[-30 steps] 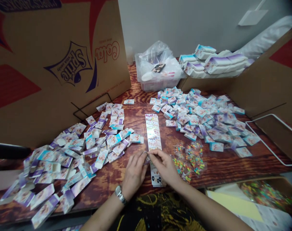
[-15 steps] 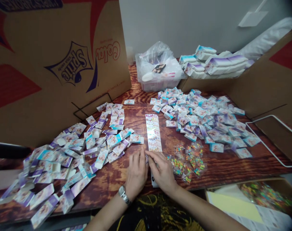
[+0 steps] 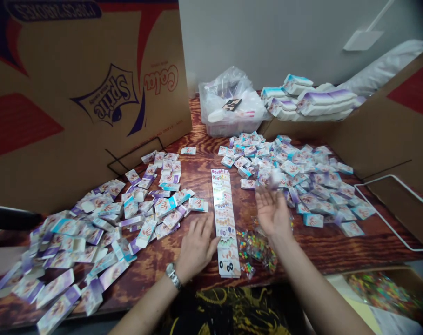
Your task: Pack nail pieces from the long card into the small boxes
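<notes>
My left hand (image 3: pixel 196 246) wears a watch and rests open on the table, its thumb at the edge of a long printed paper strip (image 3: pixel 225 218). Palm up and fingers spread, my right hand (image 3: pixel 272 211) is raised over the table and holds nothing. A blurred small white box (image 3: pixel 276 177) is just beyond its fingertips, in front of a heap of small closed boxes (image 3: pixel 312 172). Small bags of colourful pieces (image 3: pixel 258 246) lie beneath my right forearm and wrist, partly hidden. To the left spreads a pile of small white, purple and blue boxes (image 3: pixel 103 218), several with open flaps.
A large cardboard carton (image 3: pixel 92 93) stands at the left, another carton (image 3: pixel 403 135) at the right. At the back are a plastic tub with bags (image 3: pixel 228 123) and stacked wrapped packs (image 3: pixel 326 102). A box of colourful bags (image 3: pixel 386 291) sits below the table's right edge.
My hands were together over the strip and have parted. The right swung right and opened, with a small box now past its fingers. The left opened and moved slightly left, uncovering the strip.
</notes>
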Demonstrator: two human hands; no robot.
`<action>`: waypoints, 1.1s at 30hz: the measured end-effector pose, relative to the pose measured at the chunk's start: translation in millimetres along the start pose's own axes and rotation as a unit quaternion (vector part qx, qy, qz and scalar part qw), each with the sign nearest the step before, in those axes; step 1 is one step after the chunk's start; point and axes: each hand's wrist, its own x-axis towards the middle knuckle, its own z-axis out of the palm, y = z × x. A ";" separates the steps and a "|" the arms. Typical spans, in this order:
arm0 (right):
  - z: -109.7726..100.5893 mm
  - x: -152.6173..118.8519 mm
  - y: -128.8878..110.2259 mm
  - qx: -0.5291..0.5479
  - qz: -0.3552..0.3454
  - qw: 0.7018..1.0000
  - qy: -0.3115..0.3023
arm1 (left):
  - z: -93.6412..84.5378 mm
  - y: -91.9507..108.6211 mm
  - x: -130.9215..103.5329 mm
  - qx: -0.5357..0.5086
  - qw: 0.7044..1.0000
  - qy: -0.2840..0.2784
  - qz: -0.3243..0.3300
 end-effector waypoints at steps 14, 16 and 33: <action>1.2 24.2 50.4 -0.625 -0.274 0.569 -0.458 | 44.3 -5.0 -14.1 0.066 0.994 -0.063 0.053; -0.1 15.0 49.2 -0.621 -0.290 0.581 -0.439 | 45.0 -4.5 -14.2 0.044 0.997 -0.048 0.048; 20.6 -65.1 -28.7 -0.454 -0.413 0.609 -0.502 | 2.7 -7.7 13.3 -0.624 0.732 0.010 -0.274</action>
